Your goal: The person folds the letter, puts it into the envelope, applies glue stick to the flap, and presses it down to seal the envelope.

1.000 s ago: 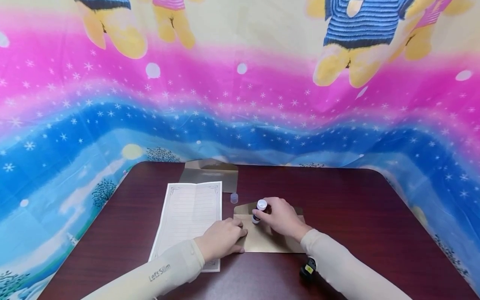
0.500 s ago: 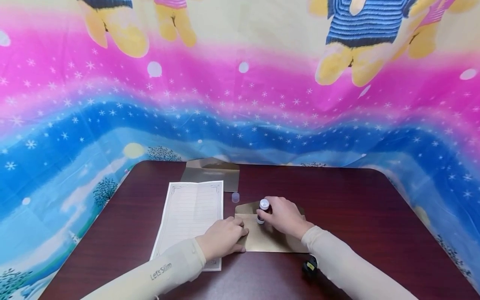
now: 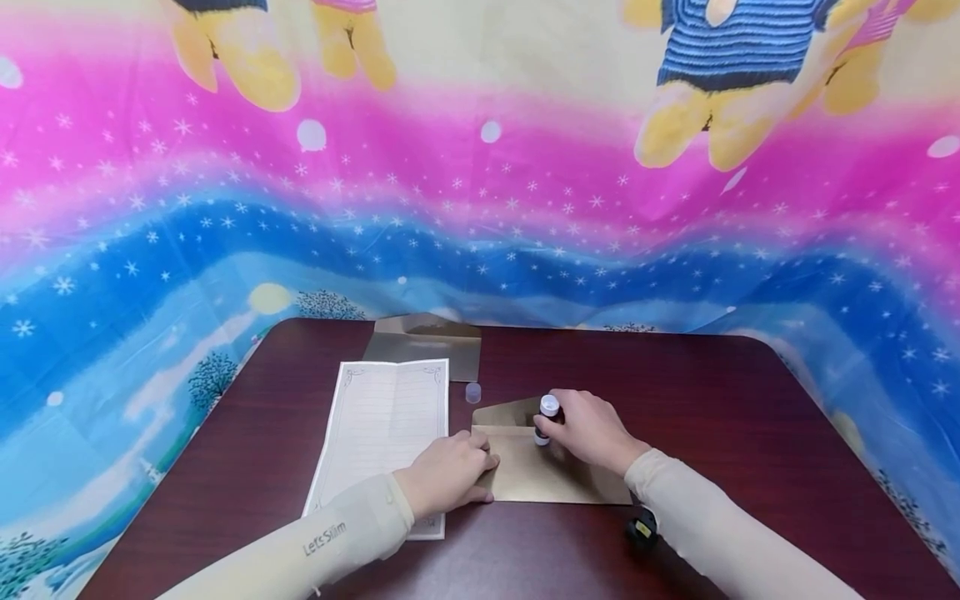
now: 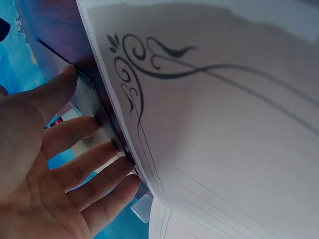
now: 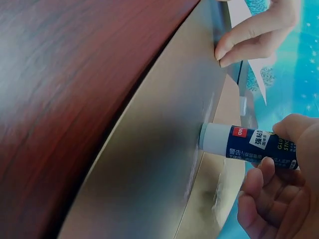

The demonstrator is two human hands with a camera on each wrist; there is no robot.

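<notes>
My right hand (image 3: 592, 425) grips a glue stick (image 5: 259, 144) with a dark blue label, its thumb and fingers around the barrel. The glue end touches a gold envelope (image 3: 551, 479) near the fold below its raised flap (image 3: 501, 417). Whitish streaks show along the fold and on the flap in the right wrist view. At the envelope's left edge rests my left hand (image 3: 446, 475), fingertips on the paper, its fingers (image 4: 72, 172) extended and a little apart. It lies partly over a lined letter sheet (image 3: 390, 425) with a scrolled border.
A clear cap (image 3: 472, 392) stands on the dark red table (image 3: 697, 417) behind the envelope. Another envelope (image 3: 423, 354) with its flap up lies at the table's back edge, partly beneath the letter sheet. Behind the table hangs a patterned cloth (image 3: 487, 208).
My right hand has slid the glue stick rightward along the envelope's fold. My left hand stays in place at the envelope's left edge.
</notes>
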